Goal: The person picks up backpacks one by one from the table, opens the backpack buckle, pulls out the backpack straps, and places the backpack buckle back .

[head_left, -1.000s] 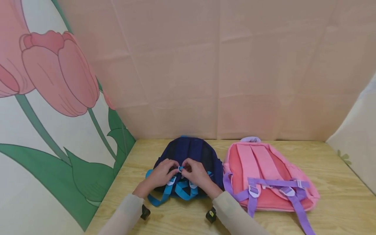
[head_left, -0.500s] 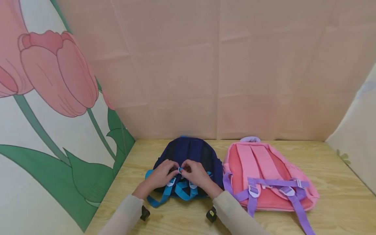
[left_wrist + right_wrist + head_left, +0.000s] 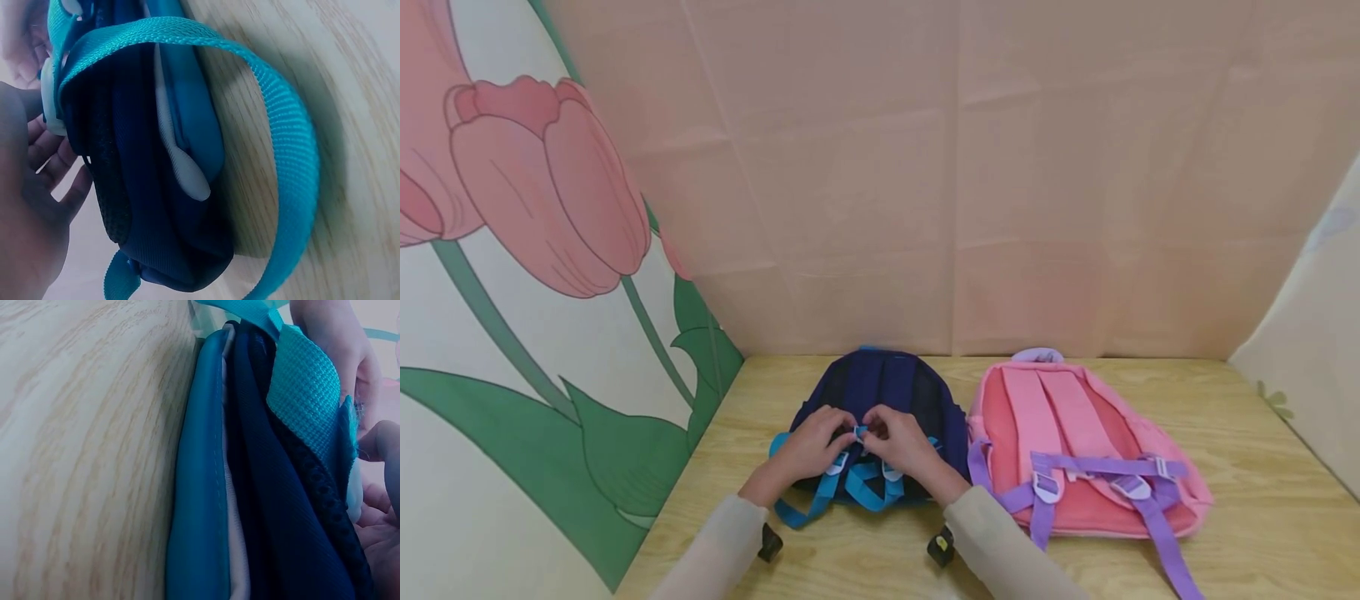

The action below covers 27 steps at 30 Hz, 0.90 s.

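A navy backpack lies on the table with its shoulder straps up. Over its lower middle, both hands meet at a short blue strap with a small pale buckle. My left hand pinches it from the left, thumb against fingers. From the other side my right hand pinches it too. Fingers cover most of the buckle, so how its parts fit is hidden. Below the hands, a loose blue webbing strap hangs in a loop. The left wrist view shows another blue webbing loop arching beside the bag.
A pink backpack with purple straps lies close on the right, against the navy one. Both bags rest on a wood-grain table. Pinkish cloth stands behind, and a tulip-printed panel rises at the left.
Both hands keep their pinch on the strap and buckle in nearly the same place. The whole head view shifts very slightly; the bags stay put.
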Motion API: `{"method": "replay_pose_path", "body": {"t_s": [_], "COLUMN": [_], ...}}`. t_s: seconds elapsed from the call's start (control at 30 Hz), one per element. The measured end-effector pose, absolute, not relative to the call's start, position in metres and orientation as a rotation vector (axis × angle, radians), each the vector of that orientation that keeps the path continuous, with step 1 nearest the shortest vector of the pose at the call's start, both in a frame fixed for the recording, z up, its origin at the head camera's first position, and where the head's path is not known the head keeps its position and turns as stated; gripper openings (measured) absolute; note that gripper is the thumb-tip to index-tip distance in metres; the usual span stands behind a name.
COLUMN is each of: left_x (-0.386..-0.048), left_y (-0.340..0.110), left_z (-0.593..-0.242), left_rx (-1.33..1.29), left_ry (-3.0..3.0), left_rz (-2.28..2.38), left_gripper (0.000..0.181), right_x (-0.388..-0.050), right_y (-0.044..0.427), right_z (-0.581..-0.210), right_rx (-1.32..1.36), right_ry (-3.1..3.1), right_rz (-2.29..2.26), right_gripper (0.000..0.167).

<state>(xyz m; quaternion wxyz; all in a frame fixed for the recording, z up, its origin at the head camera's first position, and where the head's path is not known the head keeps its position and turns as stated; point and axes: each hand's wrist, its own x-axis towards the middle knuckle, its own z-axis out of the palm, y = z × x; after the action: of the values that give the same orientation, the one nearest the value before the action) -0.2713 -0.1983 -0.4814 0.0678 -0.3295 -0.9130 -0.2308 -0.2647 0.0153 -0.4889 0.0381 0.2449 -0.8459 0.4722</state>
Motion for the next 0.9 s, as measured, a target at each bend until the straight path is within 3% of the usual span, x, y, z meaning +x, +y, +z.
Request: {"method": "replay_pose_path", "body": {"t_s": [0.4, 0.9], "left_x": [-0.2696, -0.2685], "left_y": [-0.1975, -0.1973], "left_z": [-0.4825, -0.4801], "left_rx": [-0.996, -0.978], "left_ry": [-2.724, -2.74], "left_rz": [-0.702, -0.671], "left_gripper": [0.014, 0.015], "right_x": [-0.2648, -0.2612], "right_y": [0.0141, 0.0156], "right_z": [-0.4878, -0.4844], "right_rx": [0.759, 0.728], "right_ry": [-2.603, -2.596], "right_rz": [1.385, 1.471], "right_gripper": [0.007, 0.014]}}
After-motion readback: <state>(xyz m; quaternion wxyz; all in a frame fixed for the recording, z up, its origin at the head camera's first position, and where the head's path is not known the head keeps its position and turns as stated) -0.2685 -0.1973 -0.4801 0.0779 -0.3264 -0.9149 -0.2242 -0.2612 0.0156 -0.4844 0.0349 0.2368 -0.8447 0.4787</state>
